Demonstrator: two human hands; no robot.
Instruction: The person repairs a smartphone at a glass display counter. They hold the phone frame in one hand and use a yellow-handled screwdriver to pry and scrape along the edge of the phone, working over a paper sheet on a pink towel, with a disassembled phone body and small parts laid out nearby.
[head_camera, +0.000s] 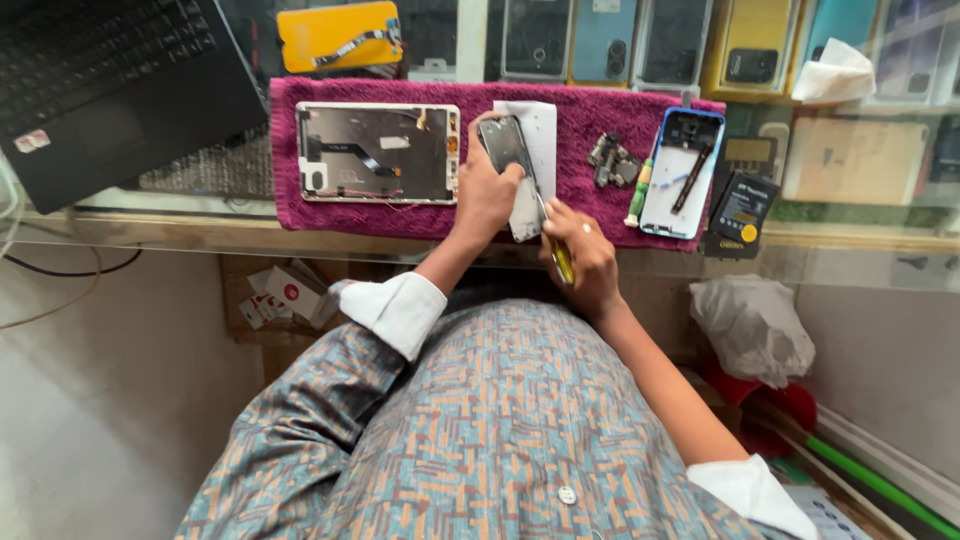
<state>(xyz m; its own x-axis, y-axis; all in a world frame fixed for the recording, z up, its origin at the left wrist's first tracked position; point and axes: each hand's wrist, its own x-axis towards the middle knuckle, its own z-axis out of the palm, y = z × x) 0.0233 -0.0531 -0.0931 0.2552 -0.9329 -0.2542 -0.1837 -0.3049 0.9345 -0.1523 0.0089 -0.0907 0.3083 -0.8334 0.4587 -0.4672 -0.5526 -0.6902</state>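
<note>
Magenta towel (600, 125), yellow box (340, 36) behind

On the magenta terry towel (590, 125) we note the opened silver tablet (378, 152) left, the blue-rimmed phone shell (680, 175) right (grey metal parts (612, 160) between), black laptop (100, 85) far left.

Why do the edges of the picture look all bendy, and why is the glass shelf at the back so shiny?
In the head view, the wide lens curves the laptop and counter edge near the borders; daylight glares off the glass case, washing out the boxes inside; the left hand, phone and right hand sit evenly lit and fairly sharp on the purple towel.
</note>
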